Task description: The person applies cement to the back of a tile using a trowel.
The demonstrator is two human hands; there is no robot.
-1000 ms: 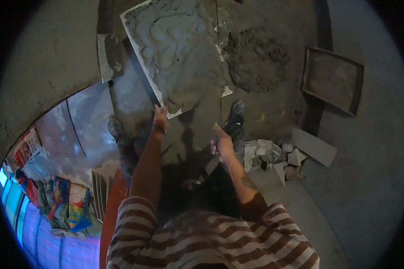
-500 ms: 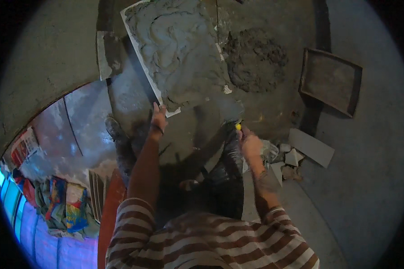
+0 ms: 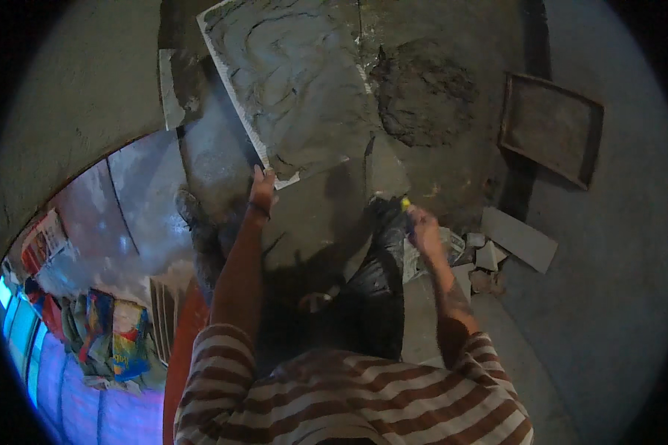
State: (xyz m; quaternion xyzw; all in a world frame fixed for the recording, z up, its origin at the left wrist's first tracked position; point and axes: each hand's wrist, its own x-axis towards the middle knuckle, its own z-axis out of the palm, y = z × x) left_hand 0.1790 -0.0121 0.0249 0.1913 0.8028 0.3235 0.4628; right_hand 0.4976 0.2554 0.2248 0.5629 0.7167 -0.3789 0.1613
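A large tile (image 3: 249,122) with a pale edge lies at a slant in front of me, its upper face coated in wet grey mortar (image 3: 297,81). My left hand (image 3: 263,190) grips its near left corner. To the right, my right hand (image 3: 425,230) is closed round the yellow-ended handle of a trowel (image 3: 387,167). The grey blade points away from me, beside the tile's near right corner; whether it touches the tile I cannot tell. Beyond the blade sits a dark heap of mortar (image 3: 427,93).
A shallow rectangular tray (image 3: 551,130) stands at the right. Near it lie a pale tile piece (image 3: 519,239) and several broken chunks (image 3: 488,256). Colourful crumpled bags (image 3: 126,337) and an orange-red board (image 3: 184,348) are at the lower left. My knee (image 3: 378,259) is bent between my arms.
My right hand has shifted slightly right with the trowel, whose blade now shows more plainly. Mortar at the tile's near right corner looks smoother. My left hand stays at the tile's corner.
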